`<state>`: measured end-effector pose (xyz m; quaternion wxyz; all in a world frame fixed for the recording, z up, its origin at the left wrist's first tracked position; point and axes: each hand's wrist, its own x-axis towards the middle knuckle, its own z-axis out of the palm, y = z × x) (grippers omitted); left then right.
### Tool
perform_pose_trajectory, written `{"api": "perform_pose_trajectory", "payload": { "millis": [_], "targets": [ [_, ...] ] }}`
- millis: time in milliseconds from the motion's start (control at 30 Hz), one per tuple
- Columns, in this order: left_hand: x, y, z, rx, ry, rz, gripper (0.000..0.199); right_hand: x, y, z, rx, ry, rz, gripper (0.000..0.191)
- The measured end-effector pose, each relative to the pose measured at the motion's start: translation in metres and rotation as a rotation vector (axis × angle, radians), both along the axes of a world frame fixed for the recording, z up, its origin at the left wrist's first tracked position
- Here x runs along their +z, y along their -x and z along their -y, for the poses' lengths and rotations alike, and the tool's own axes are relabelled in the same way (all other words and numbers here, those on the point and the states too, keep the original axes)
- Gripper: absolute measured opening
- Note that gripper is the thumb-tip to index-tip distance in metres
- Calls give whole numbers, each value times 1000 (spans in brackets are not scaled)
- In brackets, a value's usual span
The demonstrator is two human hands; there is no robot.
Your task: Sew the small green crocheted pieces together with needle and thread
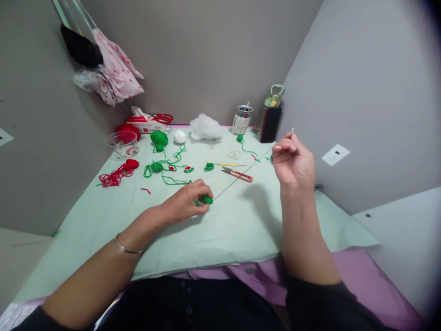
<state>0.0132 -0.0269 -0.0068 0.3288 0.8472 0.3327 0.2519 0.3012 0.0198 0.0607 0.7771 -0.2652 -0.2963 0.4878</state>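
Observation:
My left hand point(189, 201) rests low over the table, its fingers and thumb closed around a small green yarn piece point(207, 199). From that piece a thin dark thread point(237, 179) runs taut up to my right hand point(294, 161). The right hand is raised at the right with curled fingers, pinching a needle point(292, 131) whose pale tip shows above the fingertips. Beyond the left hand lie orange-handled thread snips point(241, 175), a yellow-handled crochet hook point(228, 164) and another small green yarn piece point(209, 167).
Green yarn balls point(159, 138), tangled red yarn point(115, 174), a clear plastic bowl point(121, 146), white stuffing point(206, 127) and a tissue box point(146, 124) with red scissors point(162, 118) sit left and back. A pen cup point(241, 120), bottle point(274, 97) and phone point(270, 125) stand back right.

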Motion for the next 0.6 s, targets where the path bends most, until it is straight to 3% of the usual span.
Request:
{"api": "perform_pose_trajectory", "payload": {
  "millis": [133,367,467,600],
  "targets": [
    [-1,-3,3,4,47,92,22,0,-7,-3,-50,44,24,17],
    [4,2,-2,110,215,331,23,-3,4,4,-37,-82,299,17],
    [6,3,-4,130,229,363,21,-7,18,7,42,-37,353,23],
    [6,3,-6,201,321,433,35,-13,32,11,202,17,384,30]
  ]
}}
